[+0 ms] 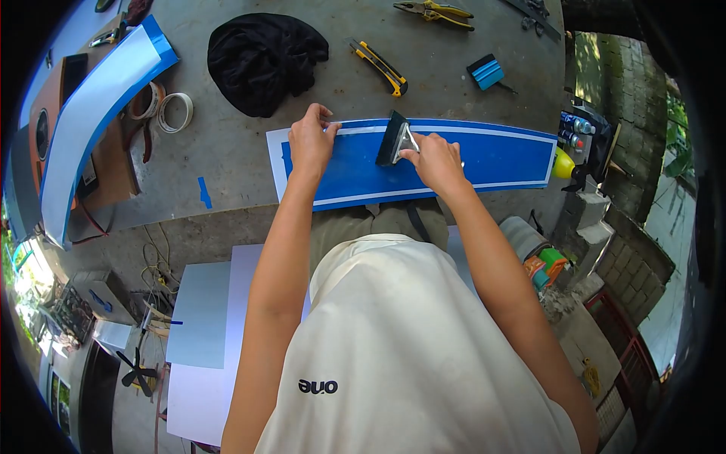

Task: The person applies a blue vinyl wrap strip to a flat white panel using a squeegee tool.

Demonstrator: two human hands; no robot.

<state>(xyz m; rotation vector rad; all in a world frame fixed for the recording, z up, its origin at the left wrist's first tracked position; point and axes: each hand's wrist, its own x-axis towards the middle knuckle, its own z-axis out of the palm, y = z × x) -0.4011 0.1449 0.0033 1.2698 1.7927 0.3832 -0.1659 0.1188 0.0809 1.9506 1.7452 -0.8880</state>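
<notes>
A long blue panel with white border lines (499, 157) lies along the front edge of the metal table (234, 163). My right hand (437, 163) is closed round the metal handle of a black-bladed squeegee (393, 138), which rests on the middle of the panel. At the panel's upper left edge is my left hand (311, 144), its fingers bent and close together near the white border. Whether its fingertips pinch the film edge is too small to tell.
Beyond the panel lie a black cloth (265, 60), a yellow utility knife (380, 68), pliers (435, 13) and a small blue squeegee (486, 72). At left are tape rolls (175, 112) and a curved blue-edged panel (98, 113). A yellow-green object (563, 163) touches the panel's right end.
</notes>
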